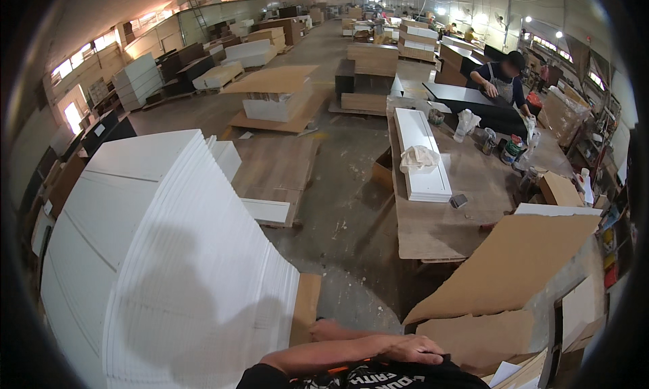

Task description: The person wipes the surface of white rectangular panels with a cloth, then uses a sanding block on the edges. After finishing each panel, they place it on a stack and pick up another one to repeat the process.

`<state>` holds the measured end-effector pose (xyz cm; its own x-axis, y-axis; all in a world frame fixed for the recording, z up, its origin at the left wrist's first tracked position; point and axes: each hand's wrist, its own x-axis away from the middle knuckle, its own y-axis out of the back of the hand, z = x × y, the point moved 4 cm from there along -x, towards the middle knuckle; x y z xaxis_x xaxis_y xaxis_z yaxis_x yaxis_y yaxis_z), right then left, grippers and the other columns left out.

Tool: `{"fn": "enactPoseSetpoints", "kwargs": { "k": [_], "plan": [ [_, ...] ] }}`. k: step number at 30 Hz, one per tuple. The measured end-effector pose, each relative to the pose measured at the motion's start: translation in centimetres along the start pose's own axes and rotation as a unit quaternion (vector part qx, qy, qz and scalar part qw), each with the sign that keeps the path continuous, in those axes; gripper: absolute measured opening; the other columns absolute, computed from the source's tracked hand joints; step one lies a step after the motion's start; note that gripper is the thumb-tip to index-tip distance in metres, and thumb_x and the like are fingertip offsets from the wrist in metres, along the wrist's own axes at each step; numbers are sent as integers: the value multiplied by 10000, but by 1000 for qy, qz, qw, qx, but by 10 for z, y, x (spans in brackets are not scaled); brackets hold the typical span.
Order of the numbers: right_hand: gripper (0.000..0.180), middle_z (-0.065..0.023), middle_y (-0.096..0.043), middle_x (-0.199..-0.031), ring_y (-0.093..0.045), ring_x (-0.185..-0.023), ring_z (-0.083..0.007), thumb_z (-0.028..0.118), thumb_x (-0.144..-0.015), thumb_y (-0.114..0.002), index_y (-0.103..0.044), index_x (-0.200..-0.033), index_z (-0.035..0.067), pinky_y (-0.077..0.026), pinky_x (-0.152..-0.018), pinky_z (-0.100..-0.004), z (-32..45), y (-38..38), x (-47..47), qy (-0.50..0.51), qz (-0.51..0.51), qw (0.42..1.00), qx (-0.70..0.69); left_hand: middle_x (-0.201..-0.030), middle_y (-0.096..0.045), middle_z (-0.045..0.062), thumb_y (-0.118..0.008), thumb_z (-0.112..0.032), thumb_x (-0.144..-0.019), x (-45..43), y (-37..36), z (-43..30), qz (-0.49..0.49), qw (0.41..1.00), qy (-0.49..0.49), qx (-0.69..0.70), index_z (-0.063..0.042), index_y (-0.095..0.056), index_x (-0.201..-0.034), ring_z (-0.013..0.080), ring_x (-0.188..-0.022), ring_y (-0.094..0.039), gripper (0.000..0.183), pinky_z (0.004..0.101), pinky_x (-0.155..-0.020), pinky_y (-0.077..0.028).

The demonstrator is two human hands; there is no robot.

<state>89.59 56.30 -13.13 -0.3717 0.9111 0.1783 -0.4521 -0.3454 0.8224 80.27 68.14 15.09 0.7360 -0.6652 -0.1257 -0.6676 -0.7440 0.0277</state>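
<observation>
My forearms cross low in the view, in front of my black printed T-shirt (375,376). My left hand (417,349) reaches to the right, its fingers bent beside dark cloth; whether it grips the cloth is unclear. Beyond it, my right hand (325,330) points left with curled fingers and a small dark patch at its edge; what it holds, if anything, is hidden. That hand is close to brown cardboard (305,303) at the foot of a tall stack of white panels (203,267). My shadow falls across the stack's edges.
At right, a worktable (431,232) bears white boards (421,156), a crumpled cloth (419,159) and a sanding block (459,201). A co-worker (502,80) handles a black panel (476,102) there. A cardboard sheet (512,262) slants nearby. Pallet stacks line the concrete floor (339,221).
</observation>
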Motion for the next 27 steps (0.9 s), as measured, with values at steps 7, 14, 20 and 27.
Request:
{"fn": "enactPoseSetpoints", "kwargs": {
  "k": [7,14,20,27],
  "plan": [
    [213,-104,-761,-995,-739,-926,-309,226,-891,-571,-746,-966,131,-600,-779,-449,-181,212,-16,-205,-5,962,178,-997,-642,165,-514,-632,-1001,32,69,-98,-48,970,-237,21,42,-601,-1010,278,-1015,-580,680,404,-896,-449],
    [309,-202,-745,-889,-726,-871,-401,327,-908,-623,-794,-984,82,-570,-817,-463,-315,506,97,-450,-605,654,56,-1409,-578,120,-737,-576,-824,84,145,-135,49,913,-185,359,59,-488,-1436,197,-1296,-534,916,329,-1129,-366],
    [306,-182,-744,-1089,-702,-1047,-379,276,-864,-654,-779,-1111,146,-546,-938,-452,-400,563,125,-523,-659,540,-10,-1479,-534,132,-817,-444,-828,93,258,-105,7,926,-112,360,22,-434,-1511,219,-1350,-504,911,338,-1159,-354],
    [762,-224,-629,-1365,-606,-1266,-348,569,-902,-665,-561,-1428,27,-483,-1062,-436,-521,546,60,-607,-448,656,-32,-1543,-468,148,-761,-285,-912,66,415,-59,-49,931,-2,362,11,-326,-1578,217,-1394,-460,849,351,-1193,-310]
  ]
}}
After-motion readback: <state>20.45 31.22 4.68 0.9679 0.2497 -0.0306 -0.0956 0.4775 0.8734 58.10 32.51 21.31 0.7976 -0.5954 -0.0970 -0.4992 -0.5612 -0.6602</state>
